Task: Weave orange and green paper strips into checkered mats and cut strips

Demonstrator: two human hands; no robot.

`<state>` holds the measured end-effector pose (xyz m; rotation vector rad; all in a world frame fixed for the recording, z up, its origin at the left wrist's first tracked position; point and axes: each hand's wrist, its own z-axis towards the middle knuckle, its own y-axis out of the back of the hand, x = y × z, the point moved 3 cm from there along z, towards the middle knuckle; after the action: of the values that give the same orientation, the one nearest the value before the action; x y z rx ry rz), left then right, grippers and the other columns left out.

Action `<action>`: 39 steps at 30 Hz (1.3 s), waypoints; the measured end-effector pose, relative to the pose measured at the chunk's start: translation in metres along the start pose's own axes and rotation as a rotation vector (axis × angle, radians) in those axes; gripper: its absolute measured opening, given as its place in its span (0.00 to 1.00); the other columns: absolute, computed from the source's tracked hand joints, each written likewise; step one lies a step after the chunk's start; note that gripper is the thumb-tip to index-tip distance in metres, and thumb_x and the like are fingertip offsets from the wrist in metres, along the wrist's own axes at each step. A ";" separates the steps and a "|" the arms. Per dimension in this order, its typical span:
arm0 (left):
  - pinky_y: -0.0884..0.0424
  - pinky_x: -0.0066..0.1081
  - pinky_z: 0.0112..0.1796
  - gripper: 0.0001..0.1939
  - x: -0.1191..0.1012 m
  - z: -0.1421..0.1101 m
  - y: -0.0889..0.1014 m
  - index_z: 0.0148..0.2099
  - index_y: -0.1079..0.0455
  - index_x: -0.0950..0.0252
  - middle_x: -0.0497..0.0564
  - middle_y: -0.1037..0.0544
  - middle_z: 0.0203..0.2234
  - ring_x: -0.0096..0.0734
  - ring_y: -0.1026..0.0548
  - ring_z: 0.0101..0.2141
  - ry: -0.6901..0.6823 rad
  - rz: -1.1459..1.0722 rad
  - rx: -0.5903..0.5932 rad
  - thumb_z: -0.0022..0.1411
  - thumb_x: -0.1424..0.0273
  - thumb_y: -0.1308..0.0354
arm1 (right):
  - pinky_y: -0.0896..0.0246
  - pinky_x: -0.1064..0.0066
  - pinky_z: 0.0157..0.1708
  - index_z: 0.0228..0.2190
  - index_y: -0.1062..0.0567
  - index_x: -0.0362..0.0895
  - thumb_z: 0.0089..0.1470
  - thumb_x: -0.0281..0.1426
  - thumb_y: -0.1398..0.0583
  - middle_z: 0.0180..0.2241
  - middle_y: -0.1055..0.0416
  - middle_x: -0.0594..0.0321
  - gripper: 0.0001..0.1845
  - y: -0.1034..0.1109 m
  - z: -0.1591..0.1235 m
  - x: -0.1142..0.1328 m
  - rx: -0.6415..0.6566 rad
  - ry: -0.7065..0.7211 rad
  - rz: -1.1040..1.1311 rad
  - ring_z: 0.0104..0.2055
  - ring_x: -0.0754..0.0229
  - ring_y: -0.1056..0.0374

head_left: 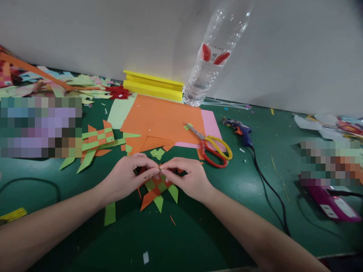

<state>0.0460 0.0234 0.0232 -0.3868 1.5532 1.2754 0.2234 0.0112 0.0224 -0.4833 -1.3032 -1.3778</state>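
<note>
Both hands meet over a small woven piece of orange and green paper strips [157, 192] lying on the green table [215, 226]. My left hand [132, 174] pinches its upper edge with thumb and fingers closed. My right hand [185, 176] pinches the same edge from the other side, fingertips touching those of the left. Pointed strip ends stick out below the hands. A loose green strip [110, 214] lies by my left forearm.
A second woven orange-green piece [98, 140] lies at the left. Orange sheets [163, 117] and a pink sheet lie behind, with red-and-yellow scissors [212, 146] on them. A clear bottle [211, 56], yellow folded card [153, 85], glue gun [239, 130] with cable, paper scraps.
</note>
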 end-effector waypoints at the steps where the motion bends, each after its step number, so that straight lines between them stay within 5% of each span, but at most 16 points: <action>1: 0.32 0.24 0.30 0.12 0.000 0.000 0.000 0.29 0.24 0.59 0.45 0.20 0.24 0.28 0.26 0.29 -0.002 -0.003 0.000 0.63 0.65 0.45 | 0.32 0.76 0.27 0.31 0.20 0.45 0.56 0.30 0.39 0.27 0.23 0.66 0.06 0.000 0.000 0.000 0.001 0.000 0.003 0.24 0.68 0.28; 39: 0.33 0.26 0.29 0.15 0.004 0.000 -0.001 0.30 0.23 0.61 0.47 0.21 0.26 0.28 0.28 0.27 0.113 0.020 0.057 0.62 0.60 0.45 | 0.34 0.76 0.26 0.32 0.22 0.43 0.58 0.30 0.41 0.27 0.26 0.65 0.07 -0.002 0.000 -0.005 0.079 -0.053 -0.015 0.25 0.68 0.30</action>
<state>0.0451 0.0239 0.0194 -0.4139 1.6891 1.2394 0.2234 0.0125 0.0174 -0.4595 -1.4010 -1.3290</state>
